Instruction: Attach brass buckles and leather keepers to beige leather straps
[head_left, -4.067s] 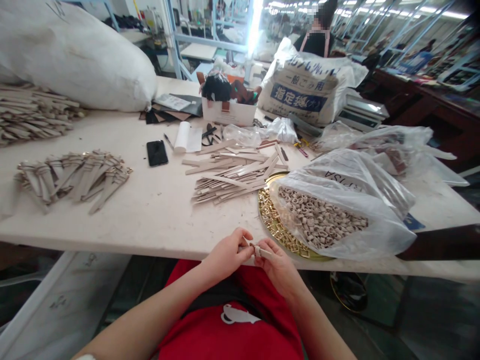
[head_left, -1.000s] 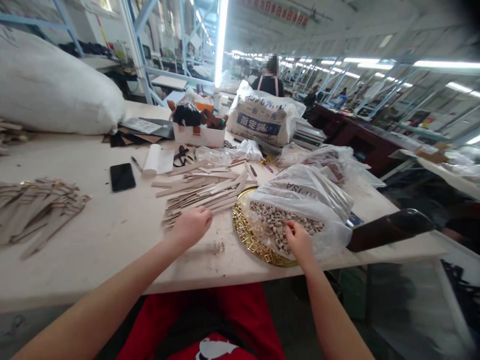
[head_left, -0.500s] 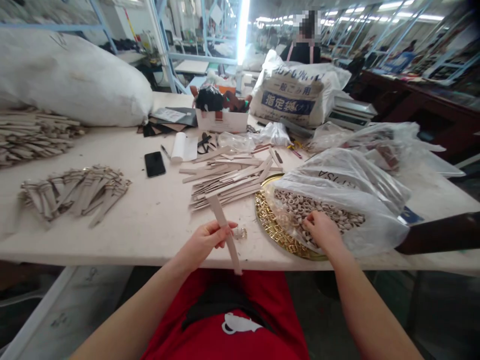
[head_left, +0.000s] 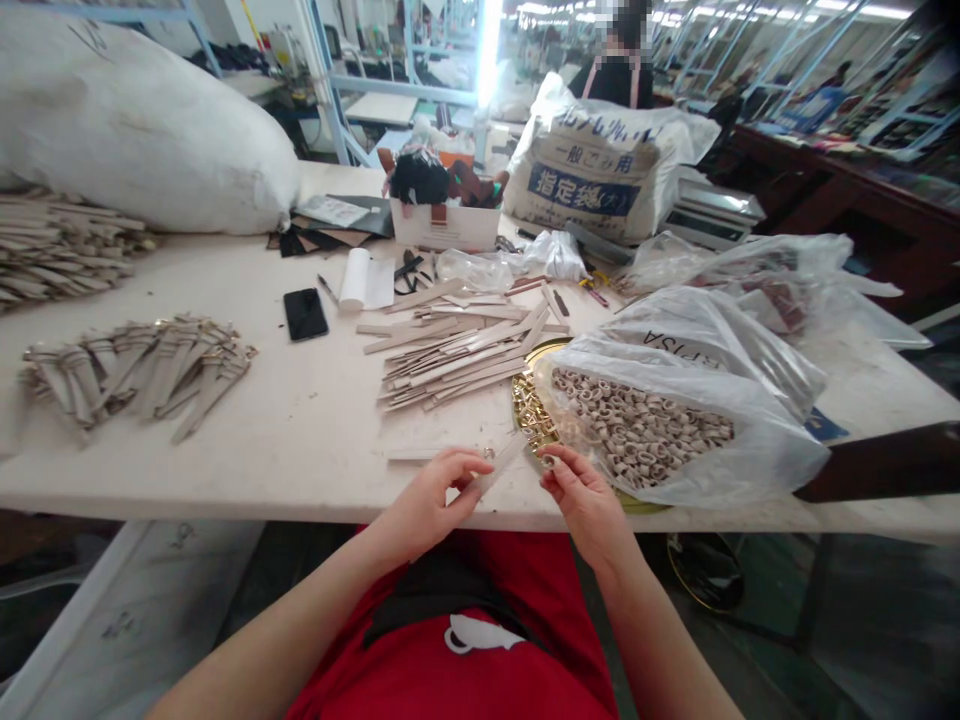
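Observation:
My left hand (head_left: pixel 442 497) is closed on one end of a beige strap (head_left: pixel 504 464), which is blurred and points up to the right. Close to its fingertips is a small metal buckle (head_left: pixel 489 453); whether the fingers touch it, I cannot tell. My right hand (head_left: pixel 589 500) pinches a small beige loop (head_left: pixel 548 462) between thumb and fingers, just right of the strap's far end. Behind the right hand a clear plastic bag (head_left: pixel 780 470) full of similar loops (head_left: pixel 652 425) lies over a round gold tray (head_left: pixel 551 345) of gold buckles (head_left: pixel 531 410).
Loose straps (head_left: pixel 457 350) are piled ahead of my hands. To the left lie buckled straps (head_left: pixel 150 365) and a black phone (head_left: pixel 305 314). A white box (head_left: pixel 450 228) and a large printed sack (head_left: pixel 592 190) stand at the back. A person (head_left: pixel 615 80) is beyond the table.
My right hand has come out of the bag of loops and moved left with one loop. My left hand has tilted the strap over to point right, towards it.

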